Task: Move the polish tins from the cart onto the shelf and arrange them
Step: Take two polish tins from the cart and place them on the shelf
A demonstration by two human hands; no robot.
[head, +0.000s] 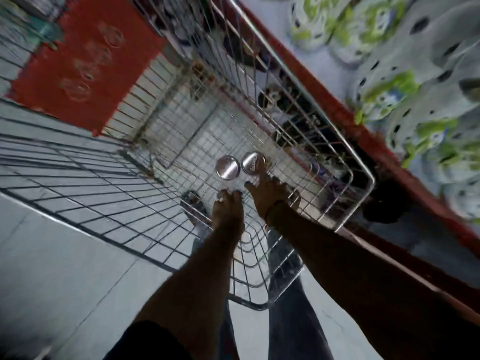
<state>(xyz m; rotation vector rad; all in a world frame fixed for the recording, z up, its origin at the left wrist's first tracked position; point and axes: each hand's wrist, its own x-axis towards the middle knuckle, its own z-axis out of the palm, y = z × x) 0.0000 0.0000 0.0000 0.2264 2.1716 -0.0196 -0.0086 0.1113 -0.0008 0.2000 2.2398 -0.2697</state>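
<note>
Two round silver polish tins lie side by side on the wire floor of the cart (359, 162): a plain-lidded tin (227, 167) on the left and a tin with a dark label (252, 162) on the right. Both my hands reach down into the cart basket. My right hand (270, 193) has its fingers spread, one fingertip touching the near edge of the labelled tin. My left hand (228, 209) hovers just short of the plain tin, fingers curled down, holding nothing that I can see. The picture is blurred by motion.
A red shelf edge (345, 118) runs diagonally along the cart's right side, with grey and green patterned goods (405, 81) stacked on it. A red sign panel (85, 61) hangs at the cart's far end. Grey tiled floor (65, 268) lies to the left.
</note>
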